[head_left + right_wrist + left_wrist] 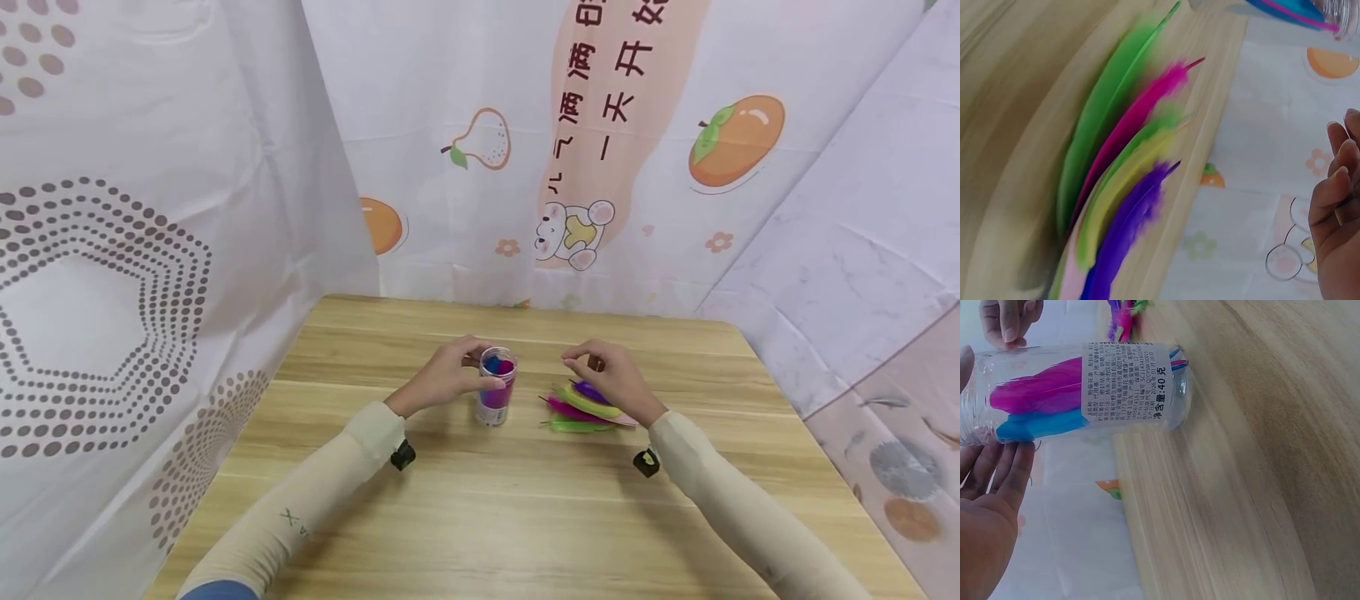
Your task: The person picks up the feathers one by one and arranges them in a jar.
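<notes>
The left hand (450,369) wraps its fingers round the clear jar (496,399), with loose feathers (591,407) at the jar's three o'clock, where the right hand (617,380) bends its fingers loosely and seems to hold nothing, and a careless bump could tip the jar over.

Printed sheets are hanging around a wooden table (480,517).
The back sheet (420,67) is carrying a printed pear (489,140), orange fruits (738,140), a white cartoon animal (575,235) and dark lettering (618,107) on a peach band (652,125); the left sheet (255,208) is showing rings of brown dots (168,308); the right sheet (862,217) is showing faint marbling; wood grain is running across the tabletop.
</notes>
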Demonstrator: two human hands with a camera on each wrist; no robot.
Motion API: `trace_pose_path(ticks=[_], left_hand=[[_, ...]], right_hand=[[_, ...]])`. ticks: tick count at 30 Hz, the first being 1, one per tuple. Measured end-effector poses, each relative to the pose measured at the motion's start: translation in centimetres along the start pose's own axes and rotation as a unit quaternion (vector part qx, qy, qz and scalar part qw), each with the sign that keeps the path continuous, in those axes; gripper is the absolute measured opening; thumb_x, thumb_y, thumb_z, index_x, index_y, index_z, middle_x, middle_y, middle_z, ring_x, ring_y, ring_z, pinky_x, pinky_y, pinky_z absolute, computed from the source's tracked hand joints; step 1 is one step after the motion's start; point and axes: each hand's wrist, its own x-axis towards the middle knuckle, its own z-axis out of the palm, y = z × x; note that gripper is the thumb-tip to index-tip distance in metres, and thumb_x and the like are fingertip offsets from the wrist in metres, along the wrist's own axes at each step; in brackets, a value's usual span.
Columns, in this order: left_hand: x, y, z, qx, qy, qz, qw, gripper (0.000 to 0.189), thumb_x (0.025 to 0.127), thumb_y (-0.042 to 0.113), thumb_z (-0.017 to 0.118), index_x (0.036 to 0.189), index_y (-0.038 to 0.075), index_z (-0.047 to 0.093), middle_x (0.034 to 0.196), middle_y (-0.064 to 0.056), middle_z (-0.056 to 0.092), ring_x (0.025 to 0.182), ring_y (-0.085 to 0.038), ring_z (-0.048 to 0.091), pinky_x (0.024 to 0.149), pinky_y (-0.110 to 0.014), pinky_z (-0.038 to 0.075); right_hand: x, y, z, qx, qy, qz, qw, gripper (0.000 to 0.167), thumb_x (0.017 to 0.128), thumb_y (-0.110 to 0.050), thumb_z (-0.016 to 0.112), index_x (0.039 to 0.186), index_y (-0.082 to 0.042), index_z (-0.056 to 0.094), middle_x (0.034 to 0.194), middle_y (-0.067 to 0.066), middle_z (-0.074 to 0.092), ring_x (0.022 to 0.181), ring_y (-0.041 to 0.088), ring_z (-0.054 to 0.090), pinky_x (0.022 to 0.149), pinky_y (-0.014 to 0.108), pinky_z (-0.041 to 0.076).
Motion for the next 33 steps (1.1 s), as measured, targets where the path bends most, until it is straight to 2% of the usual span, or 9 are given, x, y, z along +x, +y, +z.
trace_pose_path(ticks=[5, 12, 19, 27, 33], left_hand=[[-0.1, -0.1, 0.0, 0.0, 0.0, 0.002, 1.0, 0.062, 0.085, 0.039, 0.086, 0.138, 0.015, 0.063, 0.122, 0.004, 0.065, 0.108, -0.014, 0.063, 0.103, -0.033, 0.052], [-0.2, -0.3, -0.1, -0.009, 0.0, 0.007, 0.9999, 0.061, 0.085, 0.04, 0.086, 0.137, 0.018, 0.064, 0.121, 0.005, 0.064, 0.107, -0.015, 0.062, 0.104, -0.041, 0.052], [-0.1, -0.3, -0.1, -0.012, -0.001, 0.013, 0.9999, 0.059, 0.085, 0.04, 0.086, 0.136, 0.019, 0.065, 0.121, 0.004, 0.065, 0.106, -0.016, 0.062, 0.103, -0.041, 0.053], [-0.2, -0.3, -0.1, -0.009, -0.001, 0.012, 0.9999, 0.059, 0.085, 0.04, 0.086, 0.136, 0.019, 0.065, 0.12, 0.004, 0.065, 0.106, -0.015, 0.062, 0.104, -0.043, 0.052], [-0.1, -0.4, -0.1, -0.001, -0.005, 0.013, 0.9999, 0.058, 0.086, 0.043, 0.084, 0.136, 0.02, 0.064, 0.121, 0.004, 0.064, 0.106, -0.013, 0.062, 0.103, -0.037, 0.052]], right_hand=[[-0.8, 1.1, -0.6, -0.006, 0.008, 0.03, 0.9995, 0.01, 0.099, -0.023, 0.072, 0.107, -0.02, 0.077, 0.088, 0.008, 0.071, 0.06, 0.014, 0.051, 0.049, 0.026, 0.041], [-1.7, 2.4, -1.4, -0.029, 0.03, 0.018, 0.999, 0.01, 0.098, -0.018, 0.073, 0.106, -0.015, 0.078, 0.103, 0.003, 0.076, 0.059, 0.014, 0.051, 0.047, 0.025, 0.04], [-2.7, 3.7, -2.0, -0.043, 0.026, 0.05, 0.9975, 0.012, 0.099, -0.019, 0.072, 0.107, -0.012, 0.078, 0.095, 0.004, 0.074, 0.06, 0.015, 0.05, 0.048, 0.026, 0.039], [-4.0, 5.6, -2.5, -0.065, 0.028, 0.068, 0.9952, 0.017, 0.1, -0.02, 0.071, 0.109, -0.006, 0.077, 0.102, 0.006, 0.073, 0.066, 0.013, 0.052, 0.053, 0.026, 0.04], [-5.2, 7.0, -3.1, -0.069, 0.018, 0.082, 0.9941, 0.015, 0.099, -0.018, 0.072, 0.108, -0.007, 0.078, 0.103, 0.006, 0.075, 0.065, 0.015, 0.053, 0.053, 0.026, 0.041]])
